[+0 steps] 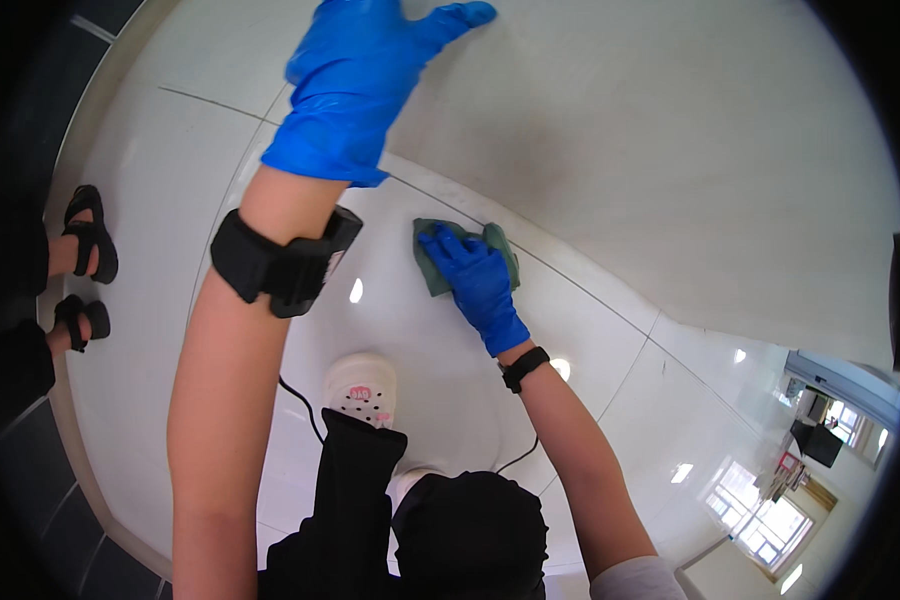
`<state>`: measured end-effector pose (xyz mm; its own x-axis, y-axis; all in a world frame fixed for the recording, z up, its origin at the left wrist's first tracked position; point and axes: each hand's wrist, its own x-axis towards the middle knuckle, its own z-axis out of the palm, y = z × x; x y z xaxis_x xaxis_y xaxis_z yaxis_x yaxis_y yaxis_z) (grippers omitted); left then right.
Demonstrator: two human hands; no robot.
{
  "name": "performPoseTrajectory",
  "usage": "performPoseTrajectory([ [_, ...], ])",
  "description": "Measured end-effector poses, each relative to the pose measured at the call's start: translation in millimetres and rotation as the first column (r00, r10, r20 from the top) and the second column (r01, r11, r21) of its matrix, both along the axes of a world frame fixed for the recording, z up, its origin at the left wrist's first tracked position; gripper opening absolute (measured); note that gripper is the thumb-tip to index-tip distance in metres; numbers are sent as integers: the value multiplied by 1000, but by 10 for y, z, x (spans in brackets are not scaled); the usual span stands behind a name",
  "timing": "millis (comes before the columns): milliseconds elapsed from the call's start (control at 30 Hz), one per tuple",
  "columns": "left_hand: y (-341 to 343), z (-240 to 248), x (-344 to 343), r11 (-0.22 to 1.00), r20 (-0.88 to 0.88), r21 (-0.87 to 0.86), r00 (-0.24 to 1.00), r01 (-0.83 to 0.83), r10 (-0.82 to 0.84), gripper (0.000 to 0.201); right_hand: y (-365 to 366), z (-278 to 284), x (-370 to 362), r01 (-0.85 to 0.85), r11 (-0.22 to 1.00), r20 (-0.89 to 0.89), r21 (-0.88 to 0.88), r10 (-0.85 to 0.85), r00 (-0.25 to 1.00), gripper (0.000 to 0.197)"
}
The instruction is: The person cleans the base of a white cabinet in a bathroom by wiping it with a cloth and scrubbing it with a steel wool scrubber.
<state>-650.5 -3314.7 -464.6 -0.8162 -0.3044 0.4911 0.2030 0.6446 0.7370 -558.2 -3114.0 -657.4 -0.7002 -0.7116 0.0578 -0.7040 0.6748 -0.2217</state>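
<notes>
My right hand (478,285), in a blue glove, presses a dark green cloth (431,275) onto the white tiled floor. The cloth lies bunched under and around the fingers, close to the base of a pale wall (670,150). My left hand (365,70), in a loose blue glove, is raised at the top edge against the pale wall surface. Its thumb is stretched out to the right and nothing shows in its grasp. The other fingertips run out of view. Black bands with devices circle both wrists.
White glossy tiles (450,380) with dark joints cover the floor. My pale clog (360,388) is below my hands. Another person's feet in black sandals (92,240) stand at the left. Thin black cables run beside my legs. Bright windows (770,520) and furniture appear far right.
</notes>
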Motion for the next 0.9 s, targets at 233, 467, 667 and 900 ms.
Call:
performPoseTrajectory([
  [233,-109,-9,-74,954,-158,176,963,244,-217,84,1982,-144,222,598,799,16,-63,-598,801,38],
  [467,-40,-1,-26,998,-69,-13,996,58,-59,84,2558,-203,291,942,-250,579,-225,-812,-77,48],
  [667,39,188,28,987,14,100,991,127,-129,80,1034,-468,137,849,492,130,-194,-845,519,51],
  [900,-44,52,-75,987,-53,86,989,139,-135,84,345,-25,261,274,953,21,131,-279,960,52],
])
